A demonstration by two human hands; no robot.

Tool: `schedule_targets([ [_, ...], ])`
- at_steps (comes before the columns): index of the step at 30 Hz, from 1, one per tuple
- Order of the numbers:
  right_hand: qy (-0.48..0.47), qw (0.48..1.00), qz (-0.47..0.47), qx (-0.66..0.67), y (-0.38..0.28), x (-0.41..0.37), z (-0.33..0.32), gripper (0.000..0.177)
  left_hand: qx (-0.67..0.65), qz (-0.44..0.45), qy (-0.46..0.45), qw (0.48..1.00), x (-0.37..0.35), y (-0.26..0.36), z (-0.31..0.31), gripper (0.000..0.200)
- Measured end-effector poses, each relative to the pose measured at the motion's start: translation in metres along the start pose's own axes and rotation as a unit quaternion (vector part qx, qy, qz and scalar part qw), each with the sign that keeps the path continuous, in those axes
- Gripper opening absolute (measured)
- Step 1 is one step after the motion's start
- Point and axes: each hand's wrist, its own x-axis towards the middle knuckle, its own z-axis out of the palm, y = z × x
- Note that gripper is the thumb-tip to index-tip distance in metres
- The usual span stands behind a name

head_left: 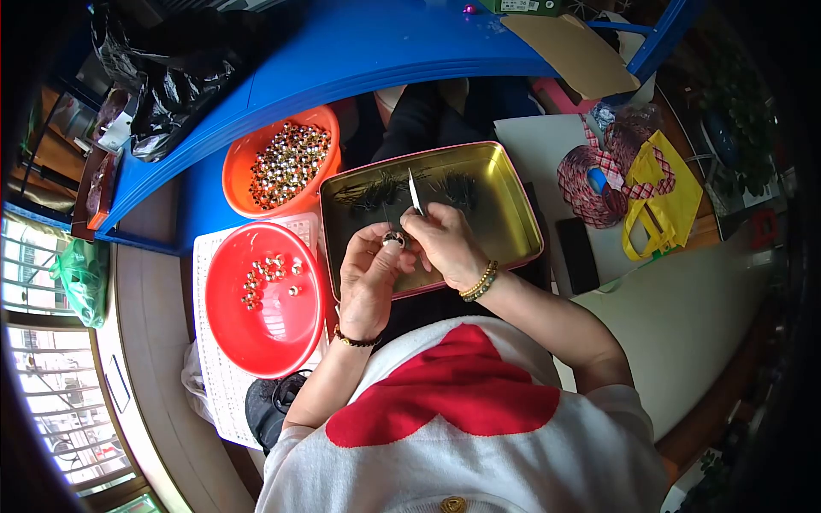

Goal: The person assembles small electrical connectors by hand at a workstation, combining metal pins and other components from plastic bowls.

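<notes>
Between the thumb and fingers of my left hand point(368, 278) is a small shiny metal ball point(392, 238), with a thin dark strand standing up near it. My right hand point(446, 245) is closed around a slim pointed silver tool point(414, 190), its tip aimed away from me; the fingers of both hands meet at the ball. Both hands are over a rectangular gold-coloured tin point(505, 192) on my lap. Inside the tin lie bunches of dark thin strands point(368, 193). A red bowl point(265, 329) to the left contains several similar balls point(272, 268).
An orange bowl point(235, 162) full of shiny balls stands beyond the red one, which rests on a white perforated tray point(214, 402). At right are a black phone point(578, 255), checked ribbon rolls point(586, 188) and a yellow bag point(671, 188). A blue table point(368, 43) spans the far side.
</notes>
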Motion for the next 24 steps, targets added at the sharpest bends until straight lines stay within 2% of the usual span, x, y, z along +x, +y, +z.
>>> schedule_targets([
  [2, 0.009, 1.0, -0.006, -0.013, 0.002, -0.001, 0.0, 0.018, 0.062, 0.048, -0.017, 0.997, 0.002, -0.009, -0.007, 0.021],
  [5, -0.003, 0.996, -0.04, -0.08, 0.007, 0.002, -0.007, 0.015, 0.052, 0.017, -0.004, 0.999, 0.004, -0.003, -0.007, 0.019],
  [8, -0.058, 0.969, -0.152, -0.187, 0.004, 0.003, -0.025, 0.014, -0.01, -0.101, -0.025, 0.995, 0.002, 0.013, -0.01, 0.017],
  [10, -0.116, 0.917, -0.254, -0.285, -0.02, -0.003, -0.04, 0.017, -0.041, -0.147, -0.058, 0.987, 0.002, 0.018, -0.018, 0.019],
  [11, -0.151, 0.888, -0.303, -0.311, -0.034, -0.007, -0.045, 0.028, -0.051, -0.171, -0.083, 0.98, 0.003, 0.02, -0.023, 0.02],
  [14, -0.229, 0.769, -0.455, -0.386, -0.04, -0.003, -0.048, 0.034, -0.037, -0.218, -0.127, 0.967, 0.003, 0.025, -0.025, 0.021],
  [15, -0.248, 0.774, -0.422, -0.401, -0.039, -0.003, -0.048, 0.038, -0.028, -0.232, -0.142, 0.962, 0.003, 0.027, -0.025, 0.022],
  [19, -0.199, 0.756, -0.474, -0.404, -0.052, -0.004, -0.045, 0.033, -0.026, -0.261, -0.157, 0.952, 0.003, 0.036, -0.02, 0.022],
  [22, -0.166, 0.811, -0.399, -0.394, -0.069, -0.013, -0.053, 0.038, -0.022, -0.277, -0.163, 0.947, 0.006, 0.037, -0.023, 0.021],
  [24, -0.187, 0.781, -0.442, -0.399, -0.072, -0.015, -0.054, 0.04, -0.006, -0.284, -0.165, 0.945, 0.007, 0.037, -0.023, 0.022],
])
